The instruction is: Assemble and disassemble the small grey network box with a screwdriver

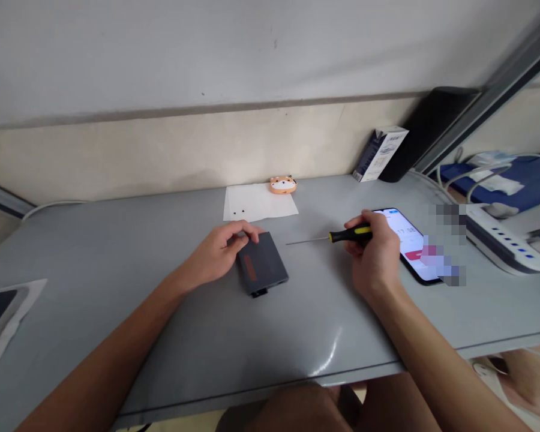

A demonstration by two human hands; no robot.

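A dark grey flat rectangular device (266, 264) with a reddish-brown strip lies on the grey desk, slightly raised at its near edge, where a small black part sticks out below. My left hand (227, 249) grips its far left corner between thumb and fingers. In my right hand (375, 252) is a screwdriver (348, 234) with a black and yellow handle, fingers wrapped round it. Its thin shaft points left, and the tip is apart from the device. Two tiny dark pieces, perhaps screws, rest on a white paper sheet (252, 201) beyond my left hand.
An orange animal-face case (283, 185) sits on the paper. Just right of my right hand lies a lit phone (402, 240). A carton (380, 154) and a black cylinder (427, 132) lean at the back right. A white power strip (513, 240) is at the far right.
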